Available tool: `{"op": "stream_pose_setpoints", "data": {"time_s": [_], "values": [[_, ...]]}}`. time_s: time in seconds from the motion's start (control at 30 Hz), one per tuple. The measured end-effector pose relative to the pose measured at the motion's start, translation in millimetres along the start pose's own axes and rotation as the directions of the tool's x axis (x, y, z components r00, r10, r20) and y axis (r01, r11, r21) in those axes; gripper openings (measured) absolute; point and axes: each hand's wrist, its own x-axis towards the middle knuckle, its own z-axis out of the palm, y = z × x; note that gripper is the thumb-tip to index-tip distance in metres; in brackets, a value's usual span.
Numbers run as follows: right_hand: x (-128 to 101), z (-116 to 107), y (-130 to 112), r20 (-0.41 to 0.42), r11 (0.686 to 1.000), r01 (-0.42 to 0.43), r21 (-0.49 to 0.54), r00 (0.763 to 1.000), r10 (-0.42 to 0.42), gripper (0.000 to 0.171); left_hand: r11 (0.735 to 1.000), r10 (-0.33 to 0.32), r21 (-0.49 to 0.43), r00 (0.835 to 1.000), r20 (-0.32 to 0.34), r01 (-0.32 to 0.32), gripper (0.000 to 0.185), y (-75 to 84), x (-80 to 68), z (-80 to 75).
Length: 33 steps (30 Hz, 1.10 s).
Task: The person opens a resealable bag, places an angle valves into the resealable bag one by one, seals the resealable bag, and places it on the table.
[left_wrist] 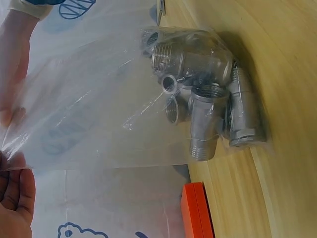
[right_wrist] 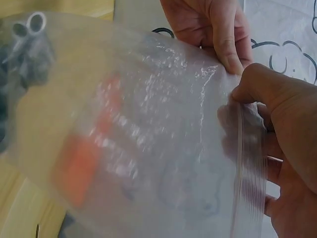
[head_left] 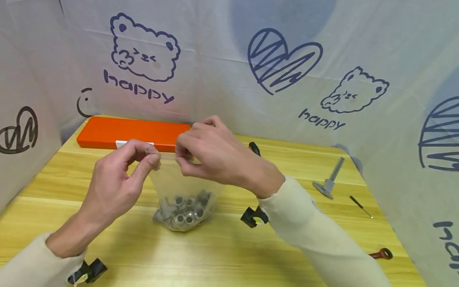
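A: What's in hand?

B: A clear bag (head_left: 183, 187) with metal fittings (head_left: 184, 211) heaped at the bottom. It hangs between the hands, the loaded bottom resting on the table (head_left: 229, 247) just below them.

A: And the hands?

B: Both pinch the top edge. The left hand (head_left: 120, 179) has thumb and forefinger closed on one corner, the other fingers loosely curled. The right hand (head_left: 211, 153) pinches the edge right beside it, fingers bent over the zip strip (right_wrist: 242, 163); its wrist view shows that strip running down past the fingertips.

A: Why hold it that way?

B: As I judge it, gripping only the top keeps the mouth taut and level, while the table takes the weight of the fittings. The left wrist view shows threaded ends and a tee piece pressed against the film.

A: What's beyond the hands?

B: Behind them, touching neither, lies an orange box (head_left: 132, 133) against the printed cloth backdrop. Well off to the right of the right hand are a grey tool (head_left: 330, 179), a thin screwdriver (head_left: 360, 206) and, nearer the sleeve, a red-handled tool (head_left: 381, 253). A black handle (head_left: 254, 148) peeks out just behind the right wrist.
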Motion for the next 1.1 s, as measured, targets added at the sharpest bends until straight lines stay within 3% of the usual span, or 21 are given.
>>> {"op": "stream_pose_setpoints", "data": {"time_s": [0.7,1.1], "values": [[-65.8,0.4,41.9,-0.113,0.999,0.021,0.029,0.993,-0.018,0.008,0.998,-0.053,-0.023,0.998,-0.027,0.053,0.008,-1.0,0.2,-1.4],[-91.5,9.0,60.8,-0.181,0.993,-0.022,0.112,0.983,0.043,0.005,0.995,-0.077,-0.059,0.996,-0.035,0.075,0.008,-5.3,1.1,-3.0]]}}
